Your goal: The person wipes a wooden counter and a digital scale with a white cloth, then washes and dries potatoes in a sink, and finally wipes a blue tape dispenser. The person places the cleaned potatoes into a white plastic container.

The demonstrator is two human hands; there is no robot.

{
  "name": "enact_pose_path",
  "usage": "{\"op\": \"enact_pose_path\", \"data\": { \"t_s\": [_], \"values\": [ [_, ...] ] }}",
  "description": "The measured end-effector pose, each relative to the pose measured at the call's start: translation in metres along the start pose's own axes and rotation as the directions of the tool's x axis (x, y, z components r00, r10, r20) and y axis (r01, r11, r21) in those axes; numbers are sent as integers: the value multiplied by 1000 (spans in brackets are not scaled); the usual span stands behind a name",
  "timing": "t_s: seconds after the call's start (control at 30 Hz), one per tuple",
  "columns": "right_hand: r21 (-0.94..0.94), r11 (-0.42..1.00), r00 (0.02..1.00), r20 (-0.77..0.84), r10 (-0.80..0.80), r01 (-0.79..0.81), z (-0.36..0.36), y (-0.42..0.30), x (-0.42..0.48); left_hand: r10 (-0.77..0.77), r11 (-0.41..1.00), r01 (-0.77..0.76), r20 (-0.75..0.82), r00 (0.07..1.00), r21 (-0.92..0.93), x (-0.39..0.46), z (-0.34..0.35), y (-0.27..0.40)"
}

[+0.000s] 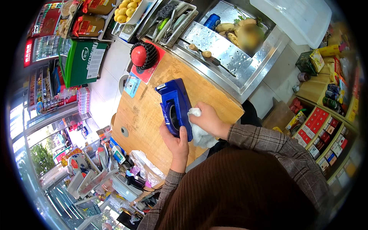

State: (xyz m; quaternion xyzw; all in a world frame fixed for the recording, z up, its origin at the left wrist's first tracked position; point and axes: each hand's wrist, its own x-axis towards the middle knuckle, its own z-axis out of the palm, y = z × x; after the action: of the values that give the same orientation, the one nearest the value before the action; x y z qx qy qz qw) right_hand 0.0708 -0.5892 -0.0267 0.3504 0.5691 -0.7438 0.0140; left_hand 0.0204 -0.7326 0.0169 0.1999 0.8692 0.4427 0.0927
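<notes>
My left hand [176, 142] grips the near end of a blue plastic tape dispenser [179, 99], thumb along its side. A roll of tape [173, 115] sits in the dispenser's middle, and its metal cutting edge points to the upper left. In my right hand [208, 119] is a bunched white cloth [201, 133], which touches the dispenser's right side and hangs down below my fingers. Both hands are over the wooden tabletop [149, 123].
A steel sink [244, 89] with a knife [220, 66] on its perforated board adjoins the table's far edge. A red fruit in black foam netting [141, 56] stands on a red mat. Plastic bags [146, 166] and small goods crowd the lower left edge.
</notes>
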Motion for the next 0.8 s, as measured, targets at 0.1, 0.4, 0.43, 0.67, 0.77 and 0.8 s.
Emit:
{"op": "enact_pose_path", "data": {
  "t_s": [0.1,0.4,0.43,0.67,0.77,0.8],
  "values": [
    [63,998,991,132,-30,22,6,13,-38,9,1000,-8,-5,1000,11,2,1,1],
    [-269,835,824,-188,-534,480,0,-44,80,49,996,-48,-22,999,76,0,1,2],
    [-265,802,791,-175,-586,535,0,-52,86,54,996,-51,-35,998,77,0,2,3],
    [-278,866,897,-33,-440,414,-5,-8,46,-50,998,51,-34,998,31,1,5,-3],
    [-201,922,943,110,-314,330,-11,11,10,-103,994,102,-35,994,-34,-3,4,-2],
    [-165,945,953,166,-254,281,-13,9,6,-105,994,105,-35,994,-21,-4,3,-1]
  ]
}}
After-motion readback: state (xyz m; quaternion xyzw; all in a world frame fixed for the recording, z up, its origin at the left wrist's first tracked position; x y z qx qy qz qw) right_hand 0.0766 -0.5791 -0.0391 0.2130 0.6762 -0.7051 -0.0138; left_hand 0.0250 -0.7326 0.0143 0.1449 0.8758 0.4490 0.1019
